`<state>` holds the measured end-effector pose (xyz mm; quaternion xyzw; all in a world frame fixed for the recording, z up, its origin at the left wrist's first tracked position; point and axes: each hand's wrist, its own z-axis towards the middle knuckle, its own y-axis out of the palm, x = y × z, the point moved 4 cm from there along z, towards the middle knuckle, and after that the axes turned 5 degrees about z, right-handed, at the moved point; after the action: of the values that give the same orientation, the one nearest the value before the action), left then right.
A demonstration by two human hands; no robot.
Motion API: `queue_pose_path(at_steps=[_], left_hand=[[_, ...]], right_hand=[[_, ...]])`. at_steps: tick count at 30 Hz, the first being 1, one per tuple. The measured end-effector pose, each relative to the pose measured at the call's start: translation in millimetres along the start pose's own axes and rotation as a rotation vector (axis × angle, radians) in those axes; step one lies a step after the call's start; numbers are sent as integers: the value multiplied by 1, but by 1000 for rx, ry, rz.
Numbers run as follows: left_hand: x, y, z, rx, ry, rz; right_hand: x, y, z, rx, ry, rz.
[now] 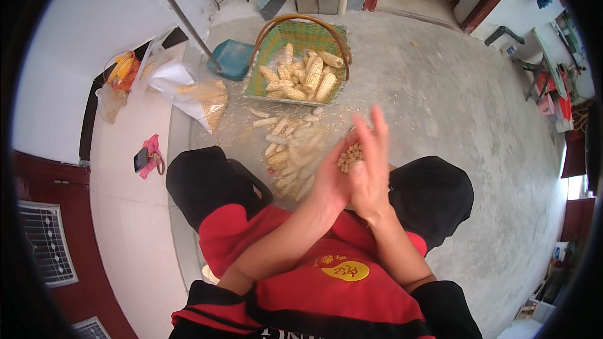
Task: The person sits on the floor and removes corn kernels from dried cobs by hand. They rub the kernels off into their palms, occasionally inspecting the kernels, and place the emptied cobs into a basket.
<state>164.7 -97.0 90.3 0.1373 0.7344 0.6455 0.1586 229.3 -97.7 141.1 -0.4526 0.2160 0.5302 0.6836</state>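
Observation:
My left hand (pixel 330 183) is cupped in front of my lap around a small heap of corn kernels (pixel 349 159). Against it, on the right, stands my right hand (pixel 374 172), slightly blurred, its fingers stretched out and its thumb beside the kernels. Whether the right palm also bears some of the kernels is hidden. On the floor between my knees, left of the hands, lies a pile of corn cobs (pixel 282 141), mostly pale and stripped, partly under a whitish, blurred patch. A green woven basket (pixel 264 89) beyond them holds several corn cobs (pixel 313 75).
Left of the basket are a teal dustpan (pixel 231 59) and an open plastic bag of kernels (pixel 212 103). A phone (pixel 140 160) and pink cloth (pixel 151 143) lie on the pale ledge (pixel 127 216). Loose kernels dot the concrete floor (pixel 424 113). A broom head (pixel 274 1) is behind.

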Motion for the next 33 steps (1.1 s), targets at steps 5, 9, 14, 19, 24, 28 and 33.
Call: queue_pose_path(at_steps=[5, 9, 14, 19, 24, 28, 33], left_hand=[[15, 31, -22, 124, 373, 233], [16, 52, -43, 34, 583, 649], [19, 58, -57, -116, 719, 1123], [25, 75, -54, -23, 853, 1345], [33, 36, -46, 55, 703, 742], [21, 17, -38, 124, 383, 251], [23, 6, -34, -57, 210, -61]], right_hand=[[18, 12, -22, 302, 552, 1231], [9, 41, -33, 198, 773, 2011], [-5, 59, -22, 257, 926, 2090], [-3, 57, -15, 196, 751, 2294], [-21, 39, 1, 220, 497, 1634], [-25, 34, -4, 163, 264, 805], [-25, 26, 0, 120, -34, 479]])
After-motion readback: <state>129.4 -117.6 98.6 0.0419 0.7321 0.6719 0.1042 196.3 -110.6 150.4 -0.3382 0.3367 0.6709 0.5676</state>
